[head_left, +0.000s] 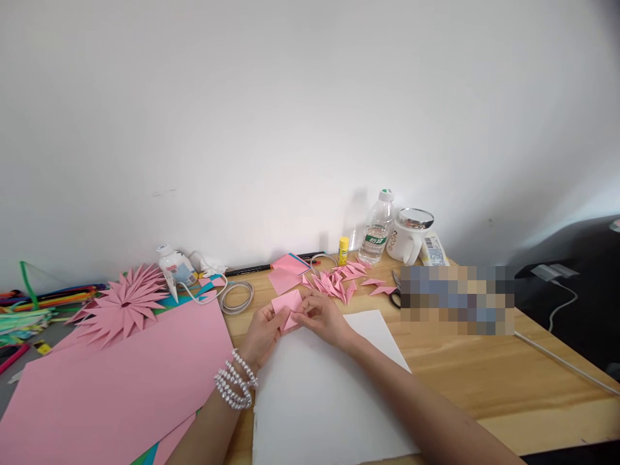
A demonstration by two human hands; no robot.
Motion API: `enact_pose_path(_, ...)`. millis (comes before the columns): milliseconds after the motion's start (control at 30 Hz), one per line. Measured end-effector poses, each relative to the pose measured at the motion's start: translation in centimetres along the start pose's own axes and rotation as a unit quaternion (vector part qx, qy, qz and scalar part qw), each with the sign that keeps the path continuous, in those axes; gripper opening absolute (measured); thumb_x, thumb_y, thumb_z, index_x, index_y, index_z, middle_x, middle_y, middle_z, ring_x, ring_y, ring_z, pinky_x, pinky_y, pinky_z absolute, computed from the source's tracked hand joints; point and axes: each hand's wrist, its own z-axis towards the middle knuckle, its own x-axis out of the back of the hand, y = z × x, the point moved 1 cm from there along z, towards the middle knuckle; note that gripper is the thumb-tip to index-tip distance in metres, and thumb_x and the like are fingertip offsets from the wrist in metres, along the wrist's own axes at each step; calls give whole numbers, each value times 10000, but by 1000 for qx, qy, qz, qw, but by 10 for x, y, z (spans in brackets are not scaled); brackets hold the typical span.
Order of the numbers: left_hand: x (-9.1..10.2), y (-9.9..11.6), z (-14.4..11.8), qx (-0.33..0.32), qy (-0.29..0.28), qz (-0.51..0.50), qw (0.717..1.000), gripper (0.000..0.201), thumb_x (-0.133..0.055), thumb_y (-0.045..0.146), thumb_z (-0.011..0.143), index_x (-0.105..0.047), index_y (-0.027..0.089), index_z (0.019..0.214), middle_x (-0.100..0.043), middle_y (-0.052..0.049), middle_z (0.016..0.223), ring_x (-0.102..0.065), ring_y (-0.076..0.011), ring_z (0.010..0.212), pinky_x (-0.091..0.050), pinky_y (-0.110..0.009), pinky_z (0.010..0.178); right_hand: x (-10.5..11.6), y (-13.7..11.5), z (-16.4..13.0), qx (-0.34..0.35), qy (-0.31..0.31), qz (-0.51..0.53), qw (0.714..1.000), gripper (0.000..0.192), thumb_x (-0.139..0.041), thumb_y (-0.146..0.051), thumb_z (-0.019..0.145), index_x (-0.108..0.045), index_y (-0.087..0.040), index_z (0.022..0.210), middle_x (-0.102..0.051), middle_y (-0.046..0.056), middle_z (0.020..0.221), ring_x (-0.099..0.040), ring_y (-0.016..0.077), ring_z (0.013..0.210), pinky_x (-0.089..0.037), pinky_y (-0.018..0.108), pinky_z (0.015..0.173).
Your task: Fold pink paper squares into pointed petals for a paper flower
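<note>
A small square of pink paper (287, 302), partly folded, is held between my two hands over the far edge of a white board (334, 400). My left hand (264, 330) pinches its left side, with a beaded bracelet on the wrist. On the right side, my right hand (323, 318) grips the lower right part with thumb and fingers closed. Just beyond lie several folded pink paper pieces (334, 284) in a loose pile, and flat pink squares (283, 279) beside them.
Large pink sheets (126, 381) and a pink pointed paper rosette (126, 303) lie at the left. Along the wall stand a glue stick (343, 250), a water bottle (376, 229) and a white mug (405, 239). Scissors (396, 294) lie at the right beside a blurred patch.
</note>
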Motion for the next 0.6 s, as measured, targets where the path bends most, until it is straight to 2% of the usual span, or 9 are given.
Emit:
enact_pose_path(100, -1, 1, -1, -17, -31, -7, 999, 334, -634, 235, 685, -591, 118, 995, -624, -121, 1031, -557, -236, 966, -430, -387, 844, 1, -2, 1, -7, 16, 2, 1000, 212, -595, -358, 681, -555, -164, 605, -491, 21, 706, -491, 117, 620, -449, 237, 529)
enact_pose_path(200, -2, 1, -1, -28, -53, -1, 998, 345, -665, 203, 653, -597, 103, 976, -633, -131, 1007, -555, -244, 973, -392, -400, 893, 2, -3, 2, 3, 26, 5, 1000, 227, -588, -367, 687, -558, -159, 603, -514, 30, 701, -499, 123, 622, -448, 236, 530)
enact_pose_path(400, 3, -4, 1, -26, -38, 18, 999, 284, -623, 198, 696, -600, 101, 962, -635, -124, 999, -564, -242, 955, -419, -399, 864, 5, -7, 2, 32, 33, 32, 998, 200, -612, -361, 675, -556, -169, 683, -546, 11, 687, -506, 121, 632, -442, 253, 595)
enact_pose_path(600, 9, -4, 1, 9, -24, 56, 998, 314, -630, 212, 691, -588, 115, 986, -648, -111, 962, -594, -233, 886, -470, -393, 785, 6, -5, 1, 33, -13, 21, 999, 153, -602, -324, 692, -646, -200, 768, -551, 14, 721, -483, 117, 644, -414, 252, 595)
